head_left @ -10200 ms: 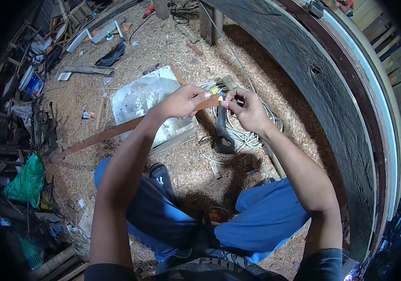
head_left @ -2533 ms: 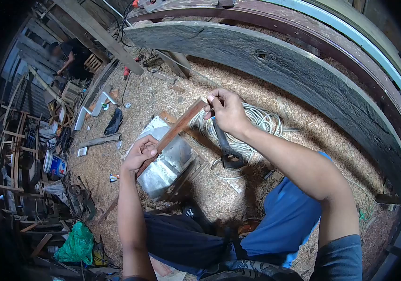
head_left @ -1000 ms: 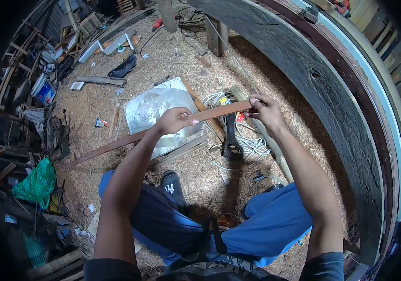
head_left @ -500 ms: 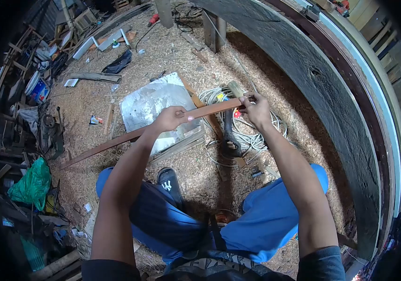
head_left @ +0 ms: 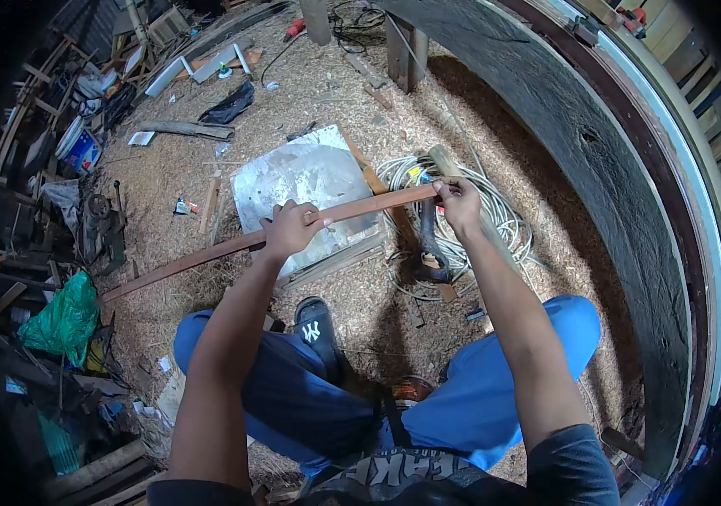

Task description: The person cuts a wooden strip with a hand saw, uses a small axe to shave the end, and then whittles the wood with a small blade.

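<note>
A long, thin reddish wood strip (head_left: 369,205) runs from the lower left up to the right. Fingers of my left hand (head_left: 291,229) are wrapped round its middle part. At its right end, my right hand (head_left: 459,202) pinches the strip between thumb and fingers. Beneath the strip is a worn, whitish metal-looking panel (head_left: 305,169) on the ground. Behind my right hand lies a coil of pale cable (head_left: 503,221), with a handsaw's dark handle (head_left: 433,263) beside it.
A large dark beam (head_left: 579,126) curves along the right side. Scrap wood and clutter fill the left, with a green plastic bag (head_left: 64,319). A wooden post (head_left: 407,57) stands at the top. My feet and knees are below the panel.
My left hand has shifted slightly left along the strip, with its fingers now over the top. The whole view has shifted a little, so the ground objects appear further right and mostly lower.
</note>
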Available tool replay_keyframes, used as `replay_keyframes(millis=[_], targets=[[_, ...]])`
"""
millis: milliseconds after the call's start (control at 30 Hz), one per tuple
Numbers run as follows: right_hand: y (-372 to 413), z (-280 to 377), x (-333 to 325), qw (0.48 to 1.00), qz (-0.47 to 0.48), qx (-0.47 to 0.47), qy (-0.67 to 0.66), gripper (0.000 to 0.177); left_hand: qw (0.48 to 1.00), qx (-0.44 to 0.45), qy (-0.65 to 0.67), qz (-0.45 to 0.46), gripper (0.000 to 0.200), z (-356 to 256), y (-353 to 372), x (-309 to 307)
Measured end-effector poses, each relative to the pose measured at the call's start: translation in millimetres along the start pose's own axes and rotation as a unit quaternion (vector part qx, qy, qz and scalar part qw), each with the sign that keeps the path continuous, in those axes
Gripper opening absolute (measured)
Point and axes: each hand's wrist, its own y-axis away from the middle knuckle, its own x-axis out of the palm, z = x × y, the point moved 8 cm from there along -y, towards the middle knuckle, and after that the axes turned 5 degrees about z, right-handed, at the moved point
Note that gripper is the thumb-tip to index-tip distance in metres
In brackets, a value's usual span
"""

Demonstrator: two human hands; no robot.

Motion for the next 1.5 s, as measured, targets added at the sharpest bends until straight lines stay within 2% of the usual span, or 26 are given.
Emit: replay_keyframes(millis=[67, 133, 167, 233, 300, 367, 400, 433, 500, 567, 600, 633, 733, 967, 1267, 1500], targets=[[-4, 4, 1, 1.000, -0.013, -0.012, 0.024, 0.022, 1.000, -0.023, -0.004, -0.021, 0.041, 7, 0, 3], [-3, 9, 0, 0.998, -0.033, -0.020, 0.056, 0.021, 0.994, -0.035, 0.090, -0.045, 0.042, 7, 1, 2], [-1, 10, 4, 0.998, -0.033, -0.019, 0.057, 0.021, 0.994, -0.035, 0.092, -0.044, 0.042, 6, 0, 4], [13, 27, 2, 0.976, -0.123, -0.108, 0.147, 0.018, 0.995, -0.014, 0.064, -0.080, 0.037, 0, -2, 2], [18, 24, 12, 0.971, -0.101, -0.111, 0.184, 0.020, 0.996, -0.043, 0.042, -0.072, 0.037, -3, -2, 3], [26, 23, 20, 0.948, -0.116, -0.130, 0.266, 0.027, 0.996, -0.071, 0.016, -0.060, 0.037, -4, 0, 6], [27, 21, 27, 0.961, -0.066, -0.095, 0.249, 0.040, 0.996, -0.070, 0.019, -0.060, 0.037, -3, -2, 8], [29, 26, 30, 0.962, -0.065, -0.093, 0.249, 0.040, 0.996, -0.067, 0.022, -0.058, 0.037, -4, -4, 9], [46, 62, 48, 0.903, -0.070, -0.253, 0.340, 0.059, 0.995, -0.078, 0.022, -0.050, 0.037, -5, -5, 9], [52, 78, 64, 0.895, -0.026, -0.261, 0.361, 0.082, 0.995, -0.086, 0.021, -0.045, 0.037, -7, -8, 9], [48, 77, 73, 0.901, 0.010, -0.219, 0.374, 0.100, 0.995, -0.090, 0.021, -0.046, 0.039, -6, -8, 9], [49, 82, 77, 0.902, 0.011, -0.219, 0.373, 0.100, 0.994, -0.096, 0.020, -0.047, 0.040, -4, -8, 10], [45, 69, 95, 0.894, 0.096, -0.118, 0.422, 0.117, 0.993, -0.111, 0.007, -0.038, 0.041, -2, -11, 10], [40, 64, 103, 0.886, 0.077, -0.110, 0.444, 0.115, 0.992, -0.123, 0.002, -0.020, 0.043, -2, -14, 11], [36, 64, 104, 0.887, 0.081, -0.099, 0.444, 0.112, 0.993, -0.106, 0.005, -0.042, 0.043, 2, -15, 13], [35, 62, 106, 0.883, 0.085, -0.099, 0.451, 0.112, 0.992, -0.120, 0.028, -0.009, 0.043, -4, -13, 7]])
